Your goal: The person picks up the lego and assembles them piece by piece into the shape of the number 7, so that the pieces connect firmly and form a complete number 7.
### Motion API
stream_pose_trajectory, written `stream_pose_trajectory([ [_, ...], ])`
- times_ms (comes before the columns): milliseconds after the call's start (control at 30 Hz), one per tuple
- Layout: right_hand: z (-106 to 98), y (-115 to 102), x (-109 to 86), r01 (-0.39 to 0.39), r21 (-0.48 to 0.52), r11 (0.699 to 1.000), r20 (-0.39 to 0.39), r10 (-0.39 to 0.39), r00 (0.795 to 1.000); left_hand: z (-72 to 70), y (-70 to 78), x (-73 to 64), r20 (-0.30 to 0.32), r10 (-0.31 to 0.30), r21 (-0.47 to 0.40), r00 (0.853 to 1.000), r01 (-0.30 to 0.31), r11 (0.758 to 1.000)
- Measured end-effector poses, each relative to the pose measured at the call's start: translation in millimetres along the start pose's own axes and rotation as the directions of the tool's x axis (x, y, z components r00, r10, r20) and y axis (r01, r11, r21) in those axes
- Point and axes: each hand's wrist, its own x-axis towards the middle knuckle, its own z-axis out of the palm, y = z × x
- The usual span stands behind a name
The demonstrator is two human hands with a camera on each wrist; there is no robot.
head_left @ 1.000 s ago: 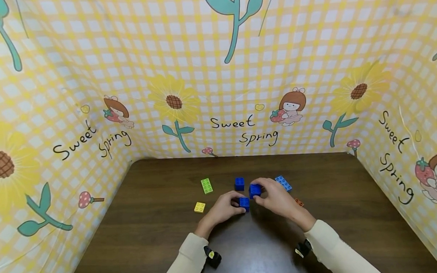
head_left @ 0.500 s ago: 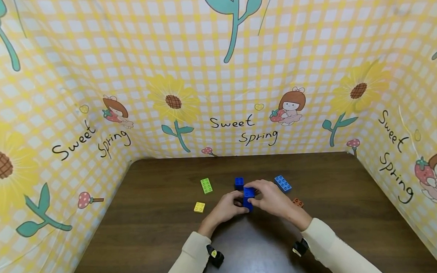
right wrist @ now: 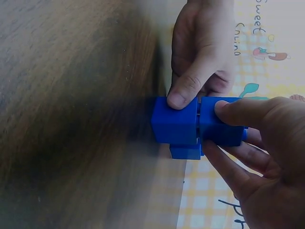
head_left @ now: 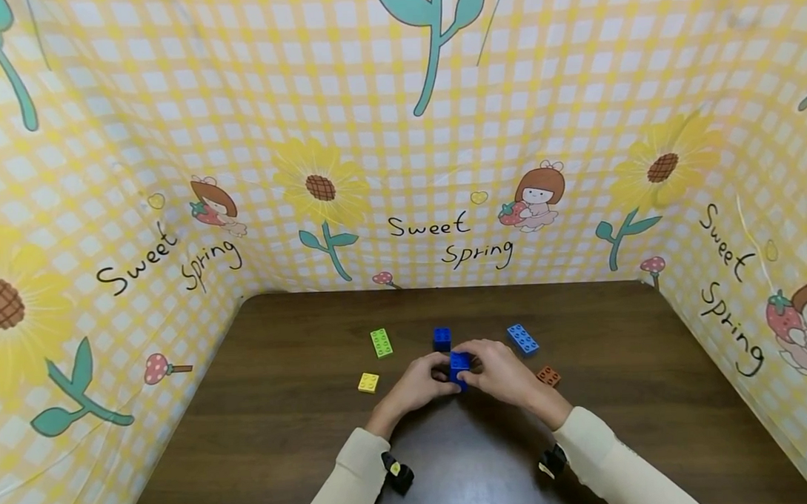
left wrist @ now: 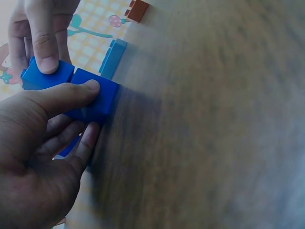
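Two square dark-blue building blocks are stacked between the hands, with a thin gap along the seam in the right wrist view. My left hand pinches the lower block, its thumb on the near face. The upper block is gripped by my right hand, thumb in front and fingers behind. Studs show on top of this upper block in the head view, where fingers partly cover the lower one. Just behind the pair stands a third dark-blue block, apart from both hands.
A green block and a yellow block lie to the left. On the right are a light-blue block and an orange-brown block, close beside my right hand. Checked cloth walls the brown table.
My right hand has carried its blue block left over the left hand's block, then lowered it onto that block. The left hand and its block have shifted slightly right.
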Motion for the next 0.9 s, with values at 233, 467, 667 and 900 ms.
stream_pose_trajectory([
  [233, 1.9, -2.9, 1.7, 0.005, -0.017, 1.000, -0.009, -0.005, 1.000, -0.8, 1.2, -1.3, -0.013, 0.001, -0.019, 1.000, -0.001, 1.000],
  [467, 2.8, -7.4, 3.2, -0.015, -0.046, 0.999, 0.002, 0.015, 1.000, 2.2, -0.5, -2.0, -0.021, 0.003, -0.017, 1.000, -0.004, 1.000],
  [667, 1.8, -10.3, 4.8, -0.046, -0.046, 0.998, 0.005, 0.047, 0.999, 2.7, 0.3, -0.5, -0.019, 0.015, -0.020, 1.000, -0.015, 1.000],
  [900, 4.2, -9.7, 4.1, -0.057, -0.049, 0.997, -0.002, 0.057, 0.998, 1.8, 1.0, 0.3, -0.013, 0.001, -0.004, 1.000, -0.001, 1.000],
])
